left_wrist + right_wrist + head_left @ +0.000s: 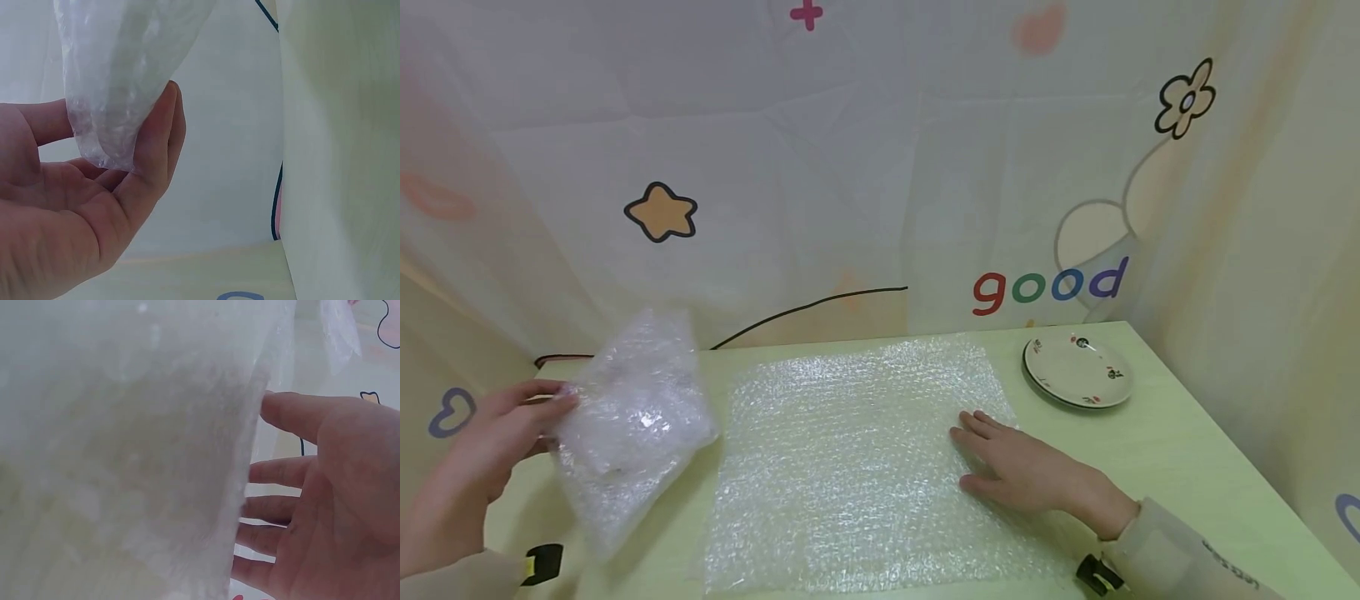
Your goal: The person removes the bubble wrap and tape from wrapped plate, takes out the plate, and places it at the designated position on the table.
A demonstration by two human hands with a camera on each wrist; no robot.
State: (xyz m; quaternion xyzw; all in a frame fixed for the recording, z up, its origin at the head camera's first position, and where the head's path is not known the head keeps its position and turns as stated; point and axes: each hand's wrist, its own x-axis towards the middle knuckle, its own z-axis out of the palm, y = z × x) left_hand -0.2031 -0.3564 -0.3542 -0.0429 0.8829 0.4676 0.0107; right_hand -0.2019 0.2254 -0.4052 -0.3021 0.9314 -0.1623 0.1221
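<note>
My left hand (pixel 523 425) grips one edge of a bubble-wrapped bundle (pixel 640 408), held up tilted over the left of the table. What lies inside is blurred by the layers of wrap. In the left wrist view, thumb and fingers close round a corner of the wrapped bundle (pixel 119 81). A flat sheet of bubble wrap (pixel 850 467) is spread over the middle of the table. My right hand (pixel 1022 467) lies at its right side with straight fingers, and in the right wrist view its fingertips (pixel 269 472) meet the sheet's edge (pixel 244 462).
Two stacked plates (pixel 1078 371) with small printed pictures sit at the table's back right corner. The pale green table (pixel 1195 483) ends at a printed curtain (pixel 850 167) behind, with more curtain on both sides.
</note>
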